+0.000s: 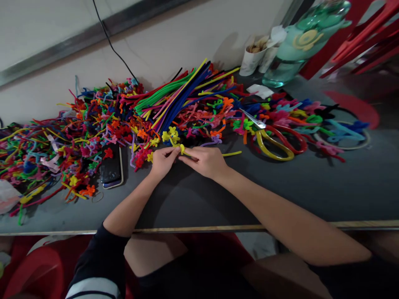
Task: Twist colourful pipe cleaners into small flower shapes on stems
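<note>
Centre frame, we see the left hand (162, 162) pinching a yellow stem (182, 148), apparently to steady it, while the right hand's (208, 161) fingertips meet at its curl; whether they grip, we cannot tell. Scissors (261, 126) lie right of centre, seemingly for easy reach.

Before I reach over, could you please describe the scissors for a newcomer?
On the dark table, look right of the person's right hand. The scissors lie there, one handle loop yellow, the other red, unlike the fuzzy stems beside them.
</note>
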Action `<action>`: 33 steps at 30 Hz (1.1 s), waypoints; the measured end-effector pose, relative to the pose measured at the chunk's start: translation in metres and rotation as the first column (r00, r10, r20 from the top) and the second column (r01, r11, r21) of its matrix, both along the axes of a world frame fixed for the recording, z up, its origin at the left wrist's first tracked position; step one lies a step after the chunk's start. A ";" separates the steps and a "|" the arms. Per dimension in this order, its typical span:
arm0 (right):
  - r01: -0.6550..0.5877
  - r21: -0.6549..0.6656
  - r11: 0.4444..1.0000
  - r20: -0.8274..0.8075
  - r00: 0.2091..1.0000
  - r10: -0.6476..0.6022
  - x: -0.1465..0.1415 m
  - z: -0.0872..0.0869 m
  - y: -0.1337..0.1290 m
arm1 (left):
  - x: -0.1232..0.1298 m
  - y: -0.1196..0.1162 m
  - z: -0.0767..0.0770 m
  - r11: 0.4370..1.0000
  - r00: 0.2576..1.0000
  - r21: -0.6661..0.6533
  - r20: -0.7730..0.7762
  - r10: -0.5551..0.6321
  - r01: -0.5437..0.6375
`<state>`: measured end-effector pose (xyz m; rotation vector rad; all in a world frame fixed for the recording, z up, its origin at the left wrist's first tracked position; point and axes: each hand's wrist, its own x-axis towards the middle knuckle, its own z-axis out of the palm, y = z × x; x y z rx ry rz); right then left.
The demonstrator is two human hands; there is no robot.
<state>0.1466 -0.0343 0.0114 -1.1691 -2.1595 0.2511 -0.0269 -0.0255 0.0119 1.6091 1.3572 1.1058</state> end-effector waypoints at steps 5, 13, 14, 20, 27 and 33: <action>0.080 0.038 0.996 0.030 0.996 -0.081 -0.002 0.002 -0.002 | 0.002 -0.003 -0.003 1.000 0.998 0.005 -0.065 0.002 -0.001; -0.114 -0.322 0.940 -0.265 0.964 0.026 0.011 0.006 0.013 | -0.010 0.000 0.002 0.921 0.951 0.363 -0.310 -0.024 0.141; -0.127 -0.377 0.917 -0.293 0.956 0.012 0.012 0.007 0.015 | -0.012 0.001 0.002 0.900 0.935 0.390 -0.351 -0.049 0.193; -0.290 -0.624 0.725 -0.436 0.900 -0.016 0.011 0.004 0.021 | -0.020 0.004 -0.004 0.733 0.804 0.517 -0.591 -0.068 0.442; -0.374 -0.757 0.535 -0.462 0.886 -0.034 0.013 0.004 0.024 | -0.026 -0.001 0.014 0.667 0.634 0.411 -0.764 -0.120 0.622; -0.458 -0.746 0.484 -0.499 0.865 0.051 0.020 0.009 0.025 | -0.023 -0.004 0.027 0.671 0.535 0.329 -0.836 -0.120 0.665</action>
